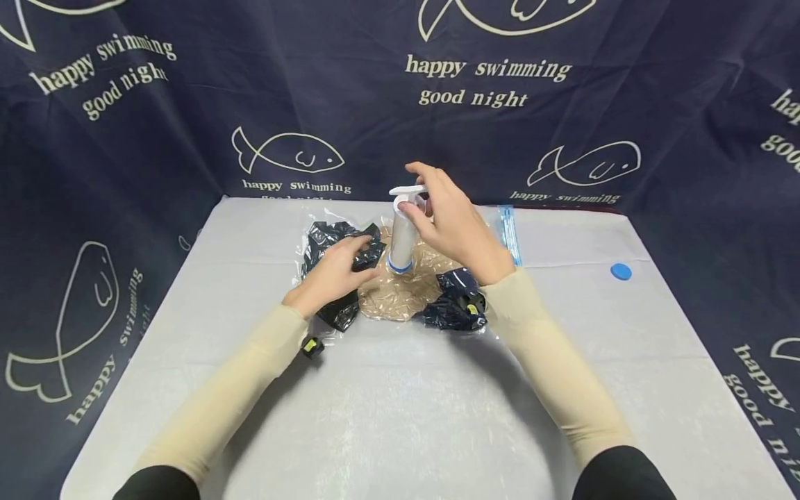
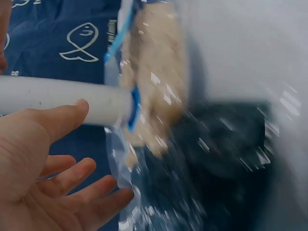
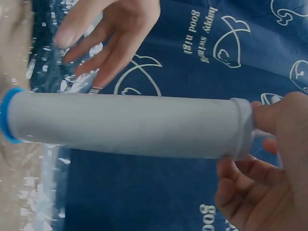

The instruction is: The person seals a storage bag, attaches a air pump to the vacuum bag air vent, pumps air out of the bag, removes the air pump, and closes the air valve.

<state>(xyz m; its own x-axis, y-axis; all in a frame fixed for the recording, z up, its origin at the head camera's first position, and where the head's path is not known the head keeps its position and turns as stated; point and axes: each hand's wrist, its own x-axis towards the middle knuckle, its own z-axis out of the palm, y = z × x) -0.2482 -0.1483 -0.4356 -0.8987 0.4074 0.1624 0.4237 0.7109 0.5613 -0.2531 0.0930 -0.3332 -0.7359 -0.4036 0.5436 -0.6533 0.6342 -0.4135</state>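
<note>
A white hand pump with a blue ring at its base stands upright on a clear plastic vacuum bag. Its top end is gripped between the thumb and fingers of my right hand, just under the white T-shaped handle. My left hand hovers to the left of the pump with fingers spread and loosely bent, holding nothing. In the left wrist view its thumb lies close to the pump barrel; contact is unclear. Crumpled tan and dark material fills the bag.
The bag's blue zip strip lies at the right. A blue disc rests on the table further right. One small black piece with a yellow patch sits by the left sleeve, a similar one at the bag's right. Dark printed cloth hangs behind.
</note>
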